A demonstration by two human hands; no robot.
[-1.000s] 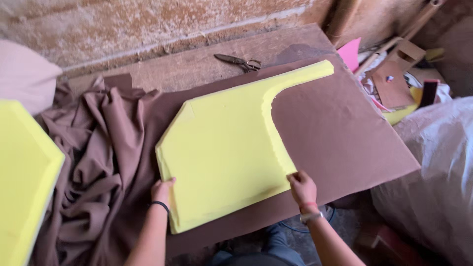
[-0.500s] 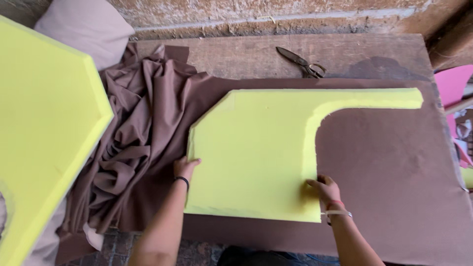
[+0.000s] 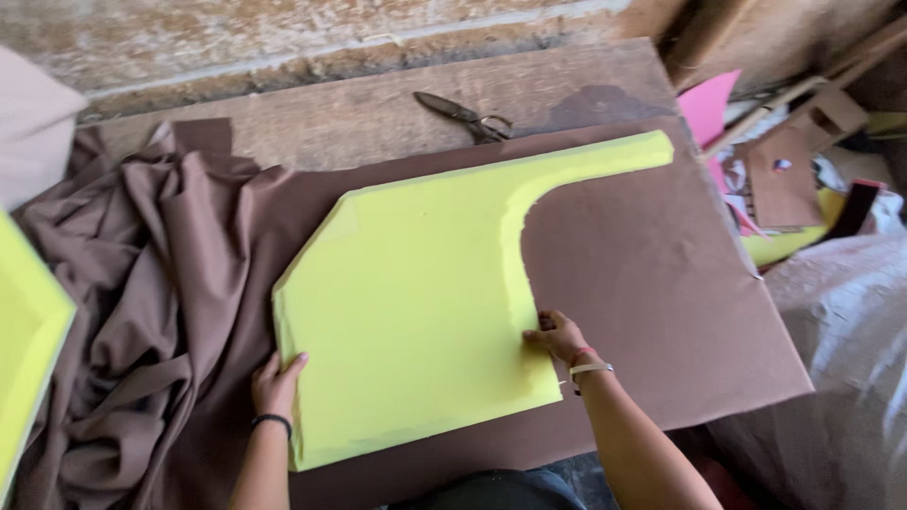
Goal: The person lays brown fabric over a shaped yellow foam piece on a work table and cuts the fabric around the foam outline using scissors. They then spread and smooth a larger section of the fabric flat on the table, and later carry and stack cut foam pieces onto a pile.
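Foam panel (image 3: 416,312): yellow, matt, soft-looking. Cloth (image 3: 661,274): brown, matt, smooth here, crumpled elsewhere. Scissors (image 3: 465,116): dark metal. Wall (image 3: 236,38): rough.

Bare forearms, black band on left wrist, red and white bands on right wrist

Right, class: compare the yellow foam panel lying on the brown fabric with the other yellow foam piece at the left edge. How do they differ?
The yellow foam panel shows whole, with a long arm and a curved cutout; the foam piece at the left edge is cut off by the frame. The panel lies flat on the brown fabric, while what the edge piece rests on cannot be told. The left hand and right hand touch the panel's edges; nothing touches the edge piece. Both are bright yellow foam.
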